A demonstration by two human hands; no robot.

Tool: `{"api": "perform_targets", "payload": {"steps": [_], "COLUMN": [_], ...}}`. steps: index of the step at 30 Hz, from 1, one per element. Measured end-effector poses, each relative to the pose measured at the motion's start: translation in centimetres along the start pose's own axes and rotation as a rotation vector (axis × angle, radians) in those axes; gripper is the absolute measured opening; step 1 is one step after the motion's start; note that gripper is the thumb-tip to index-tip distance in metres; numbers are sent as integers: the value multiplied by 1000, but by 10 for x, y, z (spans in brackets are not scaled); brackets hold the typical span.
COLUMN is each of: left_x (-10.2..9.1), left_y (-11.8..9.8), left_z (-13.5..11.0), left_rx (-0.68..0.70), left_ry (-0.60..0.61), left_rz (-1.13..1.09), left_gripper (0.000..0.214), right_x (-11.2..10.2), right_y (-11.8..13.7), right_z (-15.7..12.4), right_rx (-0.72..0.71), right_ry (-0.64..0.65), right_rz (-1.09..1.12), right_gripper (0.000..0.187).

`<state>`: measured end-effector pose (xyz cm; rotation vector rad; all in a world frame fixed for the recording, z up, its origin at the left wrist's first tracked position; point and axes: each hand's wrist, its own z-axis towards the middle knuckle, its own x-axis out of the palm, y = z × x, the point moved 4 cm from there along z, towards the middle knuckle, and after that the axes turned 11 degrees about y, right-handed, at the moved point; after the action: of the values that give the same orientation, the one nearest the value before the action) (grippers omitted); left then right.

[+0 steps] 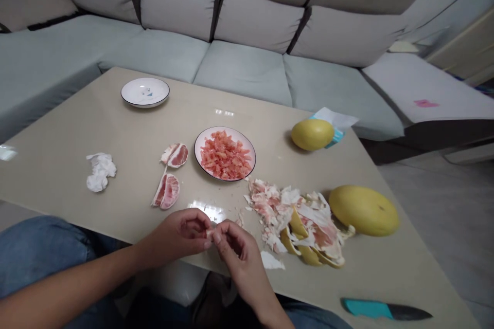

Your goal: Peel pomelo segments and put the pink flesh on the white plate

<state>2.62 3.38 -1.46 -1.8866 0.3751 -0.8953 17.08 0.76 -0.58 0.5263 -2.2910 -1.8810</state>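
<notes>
Head view: left hand and right hand both pinch some pulp; probably light, soft, slippery and easily crushed, it is best held by its edges.

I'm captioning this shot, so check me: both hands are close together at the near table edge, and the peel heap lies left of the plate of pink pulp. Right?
Not quite: the head view shows the peel heap right of the plate of pink pulp. The left hand and right hand are close together at the near table edge.
</notes>
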Motion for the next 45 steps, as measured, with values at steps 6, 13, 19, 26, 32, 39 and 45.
{"api": "perform_targets", "payload": {"steps": [6, 13, 19, 26, 32, 39, 45], "left_x": [-2, -1, -3, -12, -4, -5, -7], "left_y": [5, 5, 5, 8, 12, 12, 13], "left_z": [2, 3, 3, 4, 6, 5, 3], "left_rx": [-27, 26, 36, 92, 23, 11, 24], "left_ry": [-3, 30, 23, -108, -28, -90, -127], "left_rz": [-162, -326, -354, -67, -214, -219, -238], "left_gripper": [22, 23, 21, 20, 36, 26, 23], "right_x": [0, -4, -7, -1, -1, -2, 0], "right_y": [2, -3, -8, -14, -8, 0, -4], "right_z": [-2, -2, 2, 7, 4, 2, 2], "right_rx": [-7, 59, 37, 106, 81, 5, 86], "right_ry": [-33, 29, 55, 59, -27, -24, 36], "right_rz": [9, 242, 368, 385, 289, 21, 258], "right_gripper": [32, 37, 36, 38, 31, 21, 31]}}
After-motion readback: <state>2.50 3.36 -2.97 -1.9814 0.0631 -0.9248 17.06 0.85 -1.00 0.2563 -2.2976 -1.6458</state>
